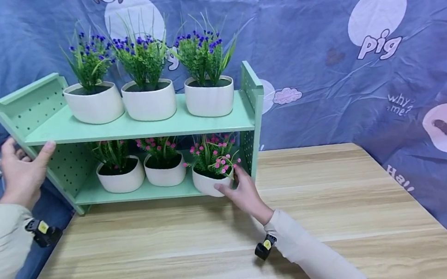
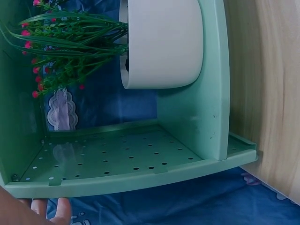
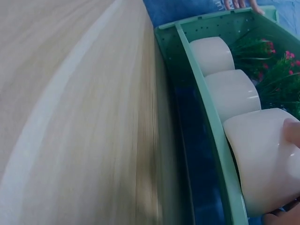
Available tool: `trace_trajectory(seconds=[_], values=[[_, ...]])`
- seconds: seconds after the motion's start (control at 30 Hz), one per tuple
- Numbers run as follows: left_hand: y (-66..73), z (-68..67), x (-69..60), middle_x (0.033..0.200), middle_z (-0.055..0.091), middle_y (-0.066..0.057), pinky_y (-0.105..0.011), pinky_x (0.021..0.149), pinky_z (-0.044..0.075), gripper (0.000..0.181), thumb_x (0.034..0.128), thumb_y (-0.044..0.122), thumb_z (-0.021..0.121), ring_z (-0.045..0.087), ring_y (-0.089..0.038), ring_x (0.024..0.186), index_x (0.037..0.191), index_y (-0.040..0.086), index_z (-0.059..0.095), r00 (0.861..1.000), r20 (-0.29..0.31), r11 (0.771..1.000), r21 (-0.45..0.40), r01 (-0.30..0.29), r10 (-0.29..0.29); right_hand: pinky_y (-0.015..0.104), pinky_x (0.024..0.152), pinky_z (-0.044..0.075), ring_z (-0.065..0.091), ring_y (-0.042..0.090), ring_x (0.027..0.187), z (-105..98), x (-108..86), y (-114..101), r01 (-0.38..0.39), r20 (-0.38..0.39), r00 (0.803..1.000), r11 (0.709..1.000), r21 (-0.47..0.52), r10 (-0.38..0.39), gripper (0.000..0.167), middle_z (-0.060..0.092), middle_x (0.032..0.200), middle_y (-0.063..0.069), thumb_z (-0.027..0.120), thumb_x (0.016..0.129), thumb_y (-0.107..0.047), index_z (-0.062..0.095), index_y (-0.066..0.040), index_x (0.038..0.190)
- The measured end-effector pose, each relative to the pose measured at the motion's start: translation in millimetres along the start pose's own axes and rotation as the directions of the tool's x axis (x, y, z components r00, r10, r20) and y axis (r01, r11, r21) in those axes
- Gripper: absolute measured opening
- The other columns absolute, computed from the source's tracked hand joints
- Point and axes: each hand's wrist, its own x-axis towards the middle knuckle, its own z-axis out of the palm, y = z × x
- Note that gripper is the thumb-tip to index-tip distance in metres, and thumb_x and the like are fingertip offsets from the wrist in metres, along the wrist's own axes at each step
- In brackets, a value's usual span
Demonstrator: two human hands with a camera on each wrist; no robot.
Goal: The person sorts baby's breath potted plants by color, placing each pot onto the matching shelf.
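A light green two-tier shelf [image 1: 143, 131] stands on the wooden table. My left hand [image 1: 22, 171] holds its left side panel near the upper board, thumb at the front edge and fingers outside. My right hand [image 1: 247, 192] grips the right-hand white flowerpot [image 1: 208, 183] of the lower tier, with pink flowers in it. My thumb [image 3: 291, 131] presses its front wall. This pot tilts slightly, its front jutting past the shelf edge. Left of it on the lower tier sit a middle pot [image 1: 165, 171] and a left pot [image 1: 121, 177], both with pink flowers.
Three white pots with purple flowers, left [image 1: 94, 104], middle [image 1: 149, 103] and right [image 1: 210, 98], stand on the upper tier. The wooden table [image 1: 319, 202] extends in front and to the right. A blue patterned cloth [image 1: 298, 32] hangs behind.
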Motion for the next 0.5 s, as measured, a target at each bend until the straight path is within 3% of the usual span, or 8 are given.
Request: trace_trajectory(seconds=[0.23, 0.5], values=[[0.4, 0.7, -0.4, 0.136, 0.039, 0.012, -0.024, 0.104, 0.037, 0.072, 0.0881, 0.037, 0.066, 0.04, 0.0, 0.111, 0.147, 0.034, 0.025, 1.0, 0.005, 1.0, 0.017, 0.01, -0.01, 0.047, 0.105, 0.043, 0.052, 0.036, 0.12, 0.7, 1.7, 4.3, 0.041, -0.067, 0.997, 0.992, -0.116, -0.049, 0.07, 0.053, 0.129, 0.022, 0.075, 0.083, -0.031, 0.045, 0.002, 0.137], [-0.8, 0.3, 0.8, 0.128, 0.04, 0.016, -0.023, 0.101, 0.038, 0.072, 0.0879, 0.037, 0.066, 0.039, 0.001, 0.108, 0.147, 0.034, 0.025, 1.0, 0.003, 1.0, 0.013, 0.005, -0.005, 0.045, 0.113, 0.032, 0.04, 0.038, 0.132, 3.3, -4.0, 8.5, 0.106, -0.079, 0.99, 0.98, -0.17, -0.12, 0.07, 0.041, 0.141, 0.028, 0.065, 0.092, -0.025, 0.031, 0.005, 0.145]])
